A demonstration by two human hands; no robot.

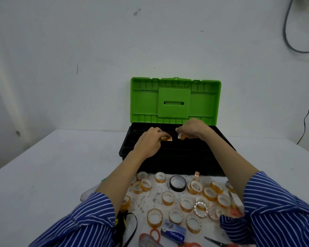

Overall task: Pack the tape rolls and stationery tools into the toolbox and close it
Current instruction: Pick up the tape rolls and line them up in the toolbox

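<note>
My left hand (151, 139) pinches a small tape roll (166, 138) at its fingertips; my right hand (192, 130) pinches another roll (182, 136). Both hang over the open toolbox (168, 157), whose black tray lies directly beneath them. The loose rolls (168, 197) lie back toward my body on the tabletop (52, 166), between my forearms, about equally near either hand.

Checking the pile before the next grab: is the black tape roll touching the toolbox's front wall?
Apart. The head view shows a strip of white table between the black tape roll and the toolbox.
</note>
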